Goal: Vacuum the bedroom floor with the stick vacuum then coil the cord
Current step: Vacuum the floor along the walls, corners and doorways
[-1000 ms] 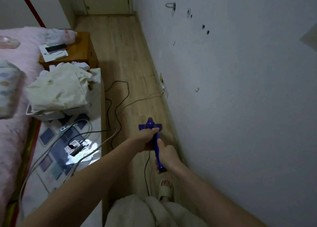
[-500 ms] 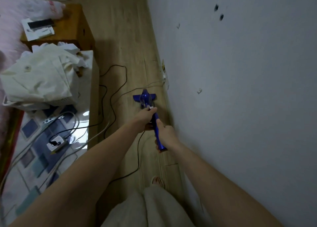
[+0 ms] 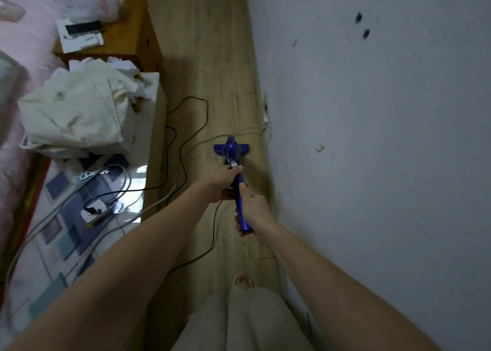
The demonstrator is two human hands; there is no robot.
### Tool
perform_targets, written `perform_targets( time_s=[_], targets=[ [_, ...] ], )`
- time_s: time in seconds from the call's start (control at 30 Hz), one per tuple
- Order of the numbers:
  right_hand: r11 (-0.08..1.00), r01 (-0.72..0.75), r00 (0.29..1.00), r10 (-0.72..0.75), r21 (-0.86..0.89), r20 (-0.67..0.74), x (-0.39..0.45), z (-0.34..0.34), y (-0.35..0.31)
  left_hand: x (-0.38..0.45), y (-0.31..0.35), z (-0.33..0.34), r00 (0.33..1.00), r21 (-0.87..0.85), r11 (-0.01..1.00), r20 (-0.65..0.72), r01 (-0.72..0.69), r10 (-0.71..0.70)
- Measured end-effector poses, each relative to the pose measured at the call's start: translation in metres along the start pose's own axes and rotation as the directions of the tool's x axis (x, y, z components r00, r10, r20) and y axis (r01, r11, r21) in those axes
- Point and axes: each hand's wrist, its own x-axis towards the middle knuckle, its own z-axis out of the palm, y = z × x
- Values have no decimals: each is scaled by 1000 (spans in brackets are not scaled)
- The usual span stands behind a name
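— So, where is the vacuum right now?

— Down on the wooden floor, close beside the wall, with its blue head pointing away from the person along the strip between the wall and a low white cabinet.

— And the hands?

— Both are on the blue handle. The right hand is wrapped around the near end of it. The left hand grips farther along, fingers curled over the top where the handle meets the body.

— Where's the cord?

— Loose on the floor. A black line runs from under the hands back toward the person's feet, and more black loops lie to the left of the vacuum, against the cabinet. I can't tell which stretch joins which.

— Anything else nearby?

— A basket heaped with pale laundry on the cabinet, a power strip with a plug in it on the patterned mat, and a wooden nightstand farther off.
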Motion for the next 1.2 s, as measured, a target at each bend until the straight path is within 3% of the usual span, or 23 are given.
perform_targets(
  time_s=[0.17, 0.43, 0.63, 0.77, 1.2],
  targets=[
    [999, -34, 999, 33, 42, 24, -45, 17, 10, -35, -25, -15, 1000, 9, 1000, -6, 15, -15],
    [994, -102, 992, 105, -40, 65, -130, 37, 34, -110, -73, -36, 996, -55, 995, -24, 87, -88],
    [976, -177, 977, 191, -129, 98, -180, 54, 44, -164, -102, -57, 992, 0, 992, 5, 123, -123],
    [968, -156, 979, 178, -198, 98, -193, 63, 59, -183, -122, -68, 987, -33, 988, 56, 151, -149],
    [993, -54, 988, 69, -107, 141, -161, 73, 57, -149, -116, -78, 995, -203, 974, 47, 96, -89]
  ],
)
